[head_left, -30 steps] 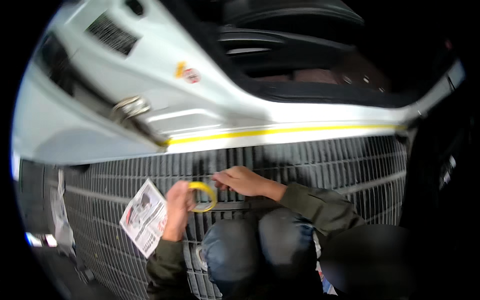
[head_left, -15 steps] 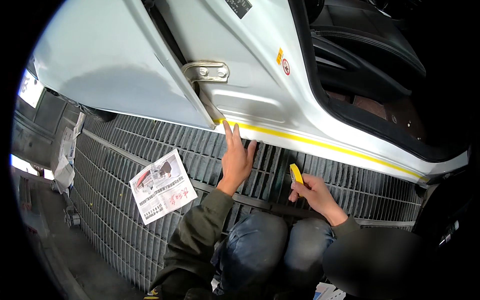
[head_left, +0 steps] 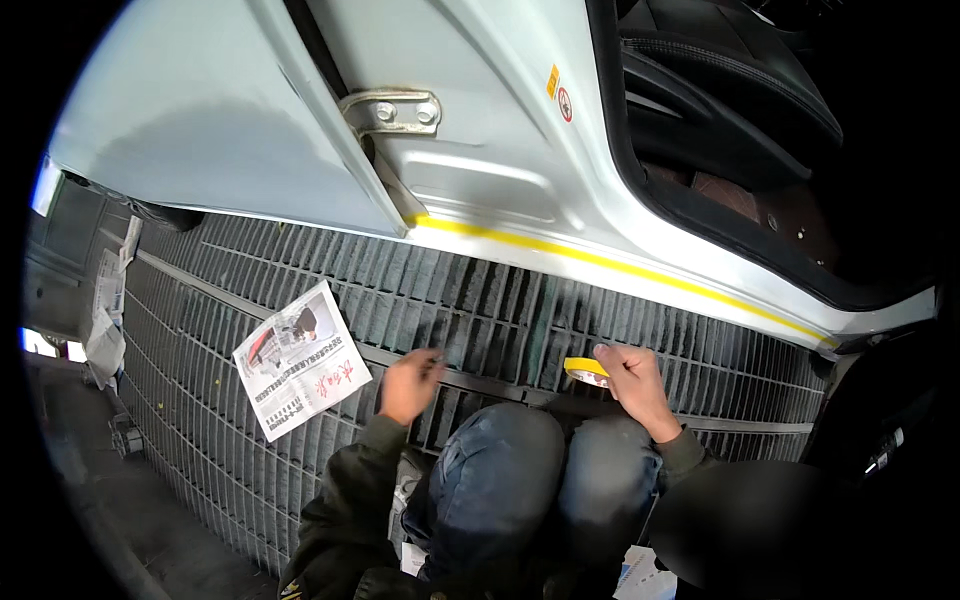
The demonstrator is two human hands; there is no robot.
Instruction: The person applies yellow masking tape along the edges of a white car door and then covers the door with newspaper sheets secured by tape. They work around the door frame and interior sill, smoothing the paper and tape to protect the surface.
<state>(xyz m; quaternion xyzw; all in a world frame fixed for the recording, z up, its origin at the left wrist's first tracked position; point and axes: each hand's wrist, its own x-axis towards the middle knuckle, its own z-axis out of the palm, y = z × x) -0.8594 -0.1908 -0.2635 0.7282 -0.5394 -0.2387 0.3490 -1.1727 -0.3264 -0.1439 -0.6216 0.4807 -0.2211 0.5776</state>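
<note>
A roll of yellow masking tape (head_left: 584, 368) is gripped between the thumb and fingers of my right hand (head_left: 638, 388), in front of my right knee. My left hand (head_left: 408, 386) hovers over the floor grating, apart from the car and beside a newspaper sheet; motion smears its fingers. Along the lower edge of the white car body runs a strip of yellow tape (head_left: 620, 273), stuck down from the panel seam on the left to the far right of the door sill (head_left: 740, 312).
A metal grating (head_left: 220, 345) makes up the floor. The newspaper sheet (head_left: 300, 362) lies flat on it, left of my left hand. Above the sill are a bolted door hinge (head_left: 395, 111) and a black car seat (head_left: 725, 115). More paper (head_left: 106, 335) lies at the far left.
My left hand has left the left end of the tape strip and drawn back toward my knees. My right hand has turned the tape roll from upright to nearly flat.
</note>
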